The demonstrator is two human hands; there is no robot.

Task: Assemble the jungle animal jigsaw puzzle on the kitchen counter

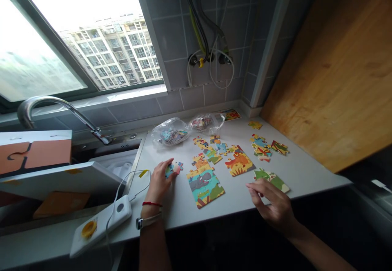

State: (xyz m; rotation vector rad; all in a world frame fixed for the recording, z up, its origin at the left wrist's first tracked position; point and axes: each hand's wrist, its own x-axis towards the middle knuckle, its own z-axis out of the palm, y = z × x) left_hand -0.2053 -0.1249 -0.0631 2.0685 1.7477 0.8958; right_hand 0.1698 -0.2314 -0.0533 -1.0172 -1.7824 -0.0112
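Note:
My left hand (159, 178) rests at the left of the counter, thumb and index finger around a small blue and pink puzzle piece (174, 169). To its right lies a joined puzzle section with a hippo and a crocodile (204, 186); a giraffe piece (201, 162) adjoins its top. My right hand (272, 205) hovers near the front edge, fingers loosely bent, with nothing visible in them. It partly covers a green puzzle section (277, 181). Between the hands, farther back, is an orange lion section (239, 161).
Loose puzzle pieces (260, 145) lie at the right. Behind are two clear plastic bags of pieces (172, 133) and a picture card (231, 115). A white power strip (118, 213) with a cable, a sink faucet (64, 103) and boxes (45, 154) stand left. A wooden panel (333, 87) borders the right.

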